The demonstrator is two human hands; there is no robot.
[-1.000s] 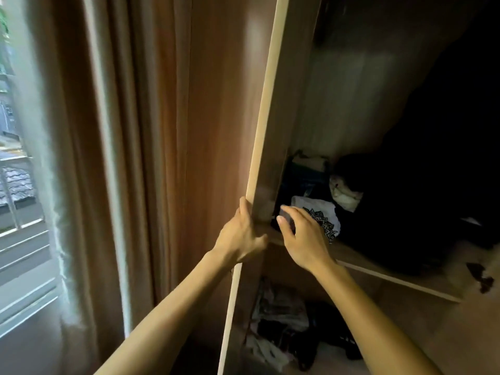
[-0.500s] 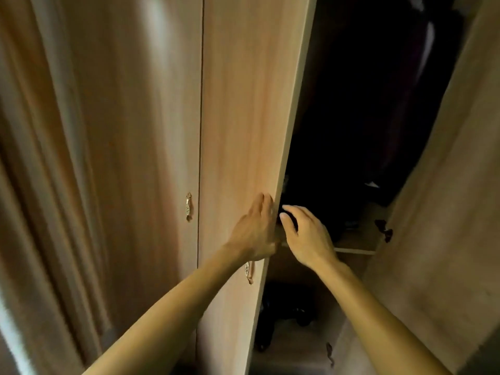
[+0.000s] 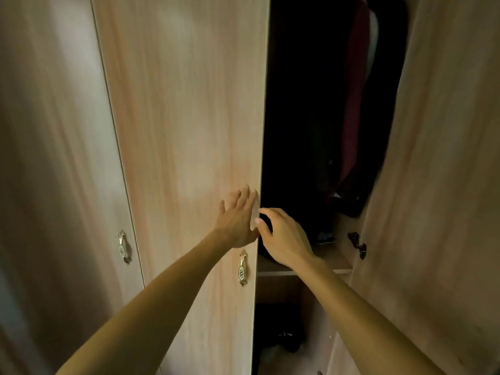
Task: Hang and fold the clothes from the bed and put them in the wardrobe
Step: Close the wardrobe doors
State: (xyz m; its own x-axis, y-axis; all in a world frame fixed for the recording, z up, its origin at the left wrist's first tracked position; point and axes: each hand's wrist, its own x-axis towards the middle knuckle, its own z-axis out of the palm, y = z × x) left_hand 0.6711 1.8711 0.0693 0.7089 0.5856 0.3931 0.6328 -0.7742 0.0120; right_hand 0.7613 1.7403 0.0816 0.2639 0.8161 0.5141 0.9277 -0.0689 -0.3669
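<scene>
wardrobe shelf | dark clothes lying on it | details dim

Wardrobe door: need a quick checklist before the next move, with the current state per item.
1. Left hand flat on the door near its free edge: ok.
2. Right hand clear of the gap: not ok. Its curled fingers sit right at the door's edge and could get pinched if the door swings shut.
3. Right hand's grip on that edge: cannot tell.
4. Hands free of clothes: ok, neither holds a garment.
5. Hanging garment clear of the door's path: cannot tell, the interior is too dark.
6. Handle free: ok, untouched below the left hand.
</scene>
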